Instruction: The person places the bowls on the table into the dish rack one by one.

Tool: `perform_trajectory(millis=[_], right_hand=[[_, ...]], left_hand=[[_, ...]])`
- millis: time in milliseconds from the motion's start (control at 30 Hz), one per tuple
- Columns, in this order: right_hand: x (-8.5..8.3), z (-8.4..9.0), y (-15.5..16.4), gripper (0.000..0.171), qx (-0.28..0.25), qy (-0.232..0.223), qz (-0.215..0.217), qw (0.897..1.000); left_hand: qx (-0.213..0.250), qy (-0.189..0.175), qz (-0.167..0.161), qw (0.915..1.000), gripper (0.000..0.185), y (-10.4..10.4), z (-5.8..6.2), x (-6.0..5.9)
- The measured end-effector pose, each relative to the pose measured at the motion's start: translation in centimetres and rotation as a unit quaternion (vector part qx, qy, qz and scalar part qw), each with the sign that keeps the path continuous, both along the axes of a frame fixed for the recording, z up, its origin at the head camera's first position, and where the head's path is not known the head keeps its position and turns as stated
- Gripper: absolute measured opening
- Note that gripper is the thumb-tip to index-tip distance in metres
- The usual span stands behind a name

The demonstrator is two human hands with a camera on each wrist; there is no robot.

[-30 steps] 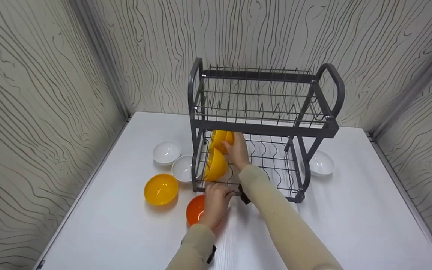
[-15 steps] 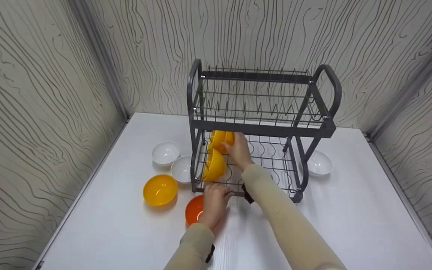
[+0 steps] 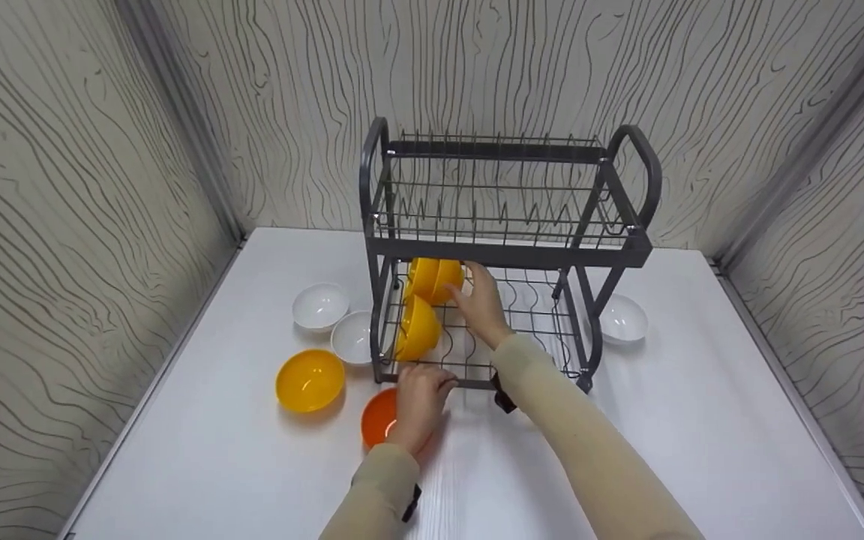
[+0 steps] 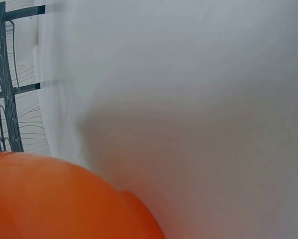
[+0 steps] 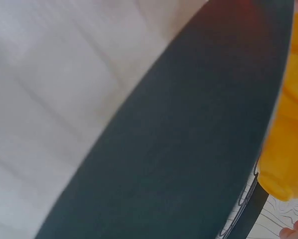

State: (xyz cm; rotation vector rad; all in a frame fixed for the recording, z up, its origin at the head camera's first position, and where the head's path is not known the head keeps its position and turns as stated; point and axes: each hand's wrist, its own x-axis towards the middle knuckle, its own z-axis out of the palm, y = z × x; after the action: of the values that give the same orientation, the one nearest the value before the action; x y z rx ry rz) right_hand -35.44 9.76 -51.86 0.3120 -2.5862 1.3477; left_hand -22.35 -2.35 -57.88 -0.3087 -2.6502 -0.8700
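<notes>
A dark grey two-tier dish rack (image 3: 507,253) stands on the white table (image 3: 702,450). Two yellow bowls stand on edge at the left of its lower tier, one at the back (image 3: 432,279) and one in front (image 3: 417,336). My right hand (image 3: 477,298) reaches into the lower tier, its straight fingers against the back yellow bowl (image 5: 288,139). My left hand (image 3: 421,394) curls its fingers over the rack's front bottom bar (image 3: 469,383), above an orange bowl (image 3: 378,420) that fills the left wrist view (image 4: 54,199). A dark rack bar (image 5: 179,149) covers most of the right wrist view.
Left of the rack on the table sit a yellow bowl (image 3: 310,380) and two white bowls (image 3: 319,306) (image 3: 353,337). Another white bowl (image 3: 622,319) lies right of the rack. Patterned walls close in on three sides.
The view has shifted a little, so everything sits further left in the picture. My right hand has eased back slightly from the back yellow bowl. The left hand stays on the rack's bar.
</notes>
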Motion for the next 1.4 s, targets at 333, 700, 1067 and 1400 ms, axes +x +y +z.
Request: perform_trajectory(millis=[333,700,1067,1400], right_hand=[[1.9,0.1,2.3,0.056,0.008,-0.024,0.005,1.000],[6.2,0.3,4.7,0.051,-0.016,0.057,0.030,0.998],[10.6,1.1,8.6,0.048,-0.002,0.307,0.015,0.951],[12.5,1.2,13.5,0.037,-0.032,0.414,-0.040,0.909]], left_hand=[[-0.008,0.017,0.003,0.9998,0.006,-0.1,0.0,-0.2],[-0.004,0.009,0.015,0.9998,0.005,-0.2,-0.3,0.1],[0.024,-0.051,0.018,0.9982,0.008,0.4,0.2,0.2],[-0.015,0.036,0.015,0.9991,0.005,0.2,-0.2,0.2]])
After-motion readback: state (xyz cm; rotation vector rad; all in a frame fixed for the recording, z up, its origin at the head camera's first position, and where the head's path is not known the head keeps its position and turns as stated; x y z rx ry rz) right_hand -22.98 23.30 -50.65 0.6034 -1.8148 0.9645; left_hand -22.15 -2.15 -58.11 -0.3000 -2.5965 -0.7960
